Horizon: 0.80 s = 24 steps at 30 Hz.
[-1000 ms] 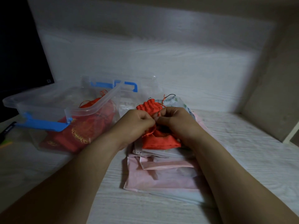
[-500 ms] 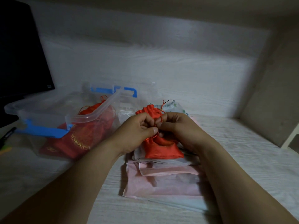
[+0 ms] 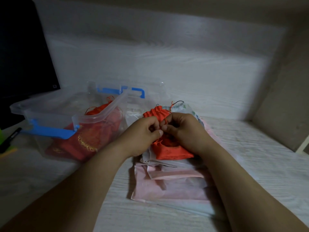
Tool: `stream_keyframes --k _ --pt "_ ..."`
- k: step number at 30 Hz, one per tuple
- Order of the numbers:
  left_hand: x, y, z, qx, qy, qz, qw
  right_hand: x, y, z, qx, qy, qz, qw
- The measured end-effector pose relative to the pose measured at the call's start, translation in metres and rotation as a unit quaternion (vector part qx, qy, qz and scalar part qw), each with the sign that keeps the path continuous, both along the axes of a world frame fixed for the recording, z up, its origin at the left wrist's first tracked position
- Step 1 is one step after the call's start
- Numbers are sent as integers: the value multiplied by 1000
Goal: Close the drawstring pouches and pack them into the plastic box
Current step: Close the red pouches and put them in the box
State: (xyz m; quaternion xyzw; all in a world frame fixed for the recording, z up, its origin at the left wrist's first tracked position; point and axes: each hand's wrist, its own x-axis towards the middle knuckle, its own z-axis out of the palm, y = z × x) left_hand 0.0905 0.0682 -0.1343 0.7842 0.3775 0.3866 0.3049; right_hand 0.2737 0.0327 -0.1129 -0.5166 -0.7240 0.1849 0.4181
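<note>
Pinching the thin orange drawstring [image 3: 164, 122] of the small orange satin pouch [image 3: 170, 149], the left hand [image 3: 142, 133] and right hand [image 3: 182, 129] meet with fingers curled, near the clear plastic box [image 3: 66, 114].

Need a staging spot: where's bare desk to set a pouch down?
Free: desk right of the pink pile, up to the side wall; the strip in front of the plastic box. Crowded: centre, left hand and right hand on the orange pouch.

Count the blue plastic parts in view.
2. One blue clip sits on the near-left end of the plastic box. One blue handle shows just behind its far rim. More may be hidden behind the box walls.
</note>
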Motion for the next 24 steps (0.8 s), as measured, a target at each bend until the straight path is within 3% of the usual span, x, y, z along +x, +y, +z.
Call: stream_keyframes --k 7,14,24 --pt "3 3 -5 18 -37 34 999 -3 3 -3 56 -66 -35 996" --pt "9 2 -7 45 -56 61 996 -10 2 -1 93 -54 -42 993" --pt "3 4 -2 -130 -139 -58 980 -5 -2 5 42 15 8 999"
